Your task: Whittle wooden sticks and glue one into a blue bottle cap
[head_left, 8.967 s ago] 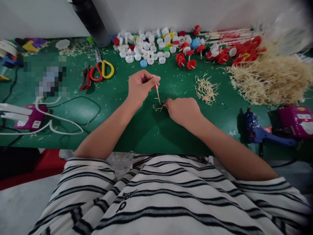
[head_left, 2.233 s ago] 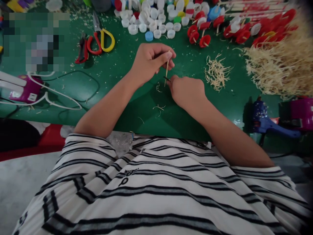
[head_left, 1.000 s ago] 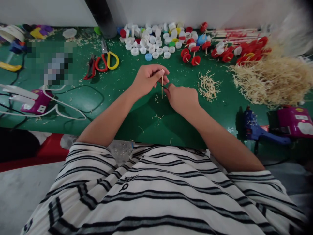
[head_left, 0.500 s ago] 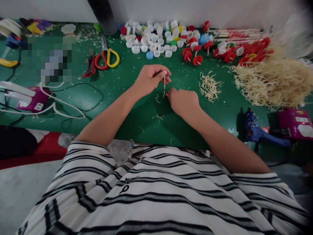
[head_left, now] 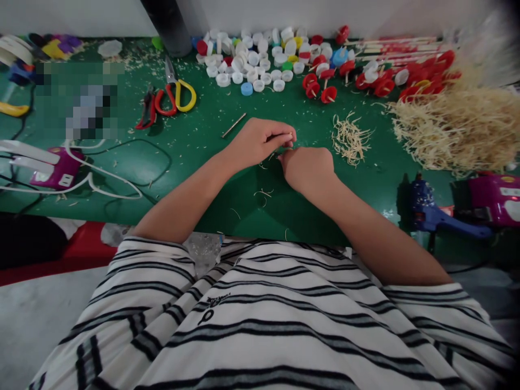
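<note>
One pair of scissors [head_left: 177, 93] lies toward the desk's [head_left: 309, 219] far left, then a thin rod [head_left: 233, 125]. The left hand [head_left: 258, 142] pinches a pale stick [head_left: 291, 134], mostly hidden, between both hands. The right hand [head_left: 309, 167] is curled beside it, its grip unclear; right of that, wood shavings [head_left: 350, 140].

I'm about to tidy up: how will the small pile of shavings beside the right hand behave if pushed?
The small pile is probably light, being thin and wispy with gaps. It likely bends easily and may drag along together, since it's curled and tangled. Loose ends sticking out could break away and scatter.
</note>
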`<state>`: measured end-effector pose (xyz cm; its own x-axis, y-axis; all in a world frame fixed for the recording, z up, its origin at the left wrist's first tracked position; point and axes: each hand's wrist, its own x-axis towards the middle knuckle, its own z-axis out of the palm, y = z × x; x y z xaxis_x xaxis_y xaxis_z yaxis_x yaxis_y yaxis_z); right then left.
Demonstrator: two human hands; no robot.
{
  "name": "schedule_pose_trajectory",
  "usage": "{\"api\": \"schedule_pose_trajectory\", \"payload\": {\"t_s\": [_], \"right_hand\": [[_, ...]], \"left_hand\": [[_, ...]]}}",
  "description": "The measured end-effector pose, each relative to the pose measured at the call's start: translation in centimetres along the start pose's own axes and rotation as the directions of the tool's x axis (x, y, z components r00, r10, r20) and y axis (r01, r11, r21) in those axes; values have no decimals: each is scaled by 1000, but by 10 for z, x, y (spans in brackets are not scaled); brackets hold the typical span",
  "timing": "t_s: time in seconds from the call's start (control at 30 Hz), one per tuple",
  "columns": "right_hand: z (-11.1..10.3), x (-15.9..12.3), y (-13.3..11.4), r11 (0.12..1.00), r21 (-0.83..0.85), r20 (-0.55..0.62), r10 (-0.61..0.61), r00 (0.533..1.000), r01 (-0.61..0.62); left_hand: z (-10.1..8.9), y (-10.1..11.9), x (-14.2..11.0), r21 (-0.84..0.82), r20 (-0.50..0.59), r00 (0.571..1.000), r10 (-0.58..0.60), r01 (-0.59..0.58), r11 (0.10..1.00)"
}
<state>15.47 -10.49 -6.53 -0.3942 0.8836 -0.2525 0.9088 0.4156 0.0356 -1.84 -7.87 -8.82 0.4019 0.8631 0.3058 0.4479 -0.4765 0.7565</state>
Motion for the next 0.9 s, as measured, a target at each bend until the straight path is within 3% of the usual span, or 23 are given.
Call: {"api": "schedule_pose_trajectory", "payload": {"t_s": [0.23,0.47,0.7,0.9], "right_hand": [[-4,-10,4,1000,19,35,20,999,-20],[7,-6,8,998,48,-69,35,997,-32],[3,-9,4,994,107,-63,25,998,-19],[-3,-17,19,972,178,-181,-118,976,151]], "left_hand": [[-2,-10,5,-77,-51,997,-50,46,996],[-3,-16,9,-185,-79,993,-87,71,980],[-5,-28,9,-238,-103,985,-136,108,965],[-11,-28,6,-191,-85,992,-89,71,979]]}}
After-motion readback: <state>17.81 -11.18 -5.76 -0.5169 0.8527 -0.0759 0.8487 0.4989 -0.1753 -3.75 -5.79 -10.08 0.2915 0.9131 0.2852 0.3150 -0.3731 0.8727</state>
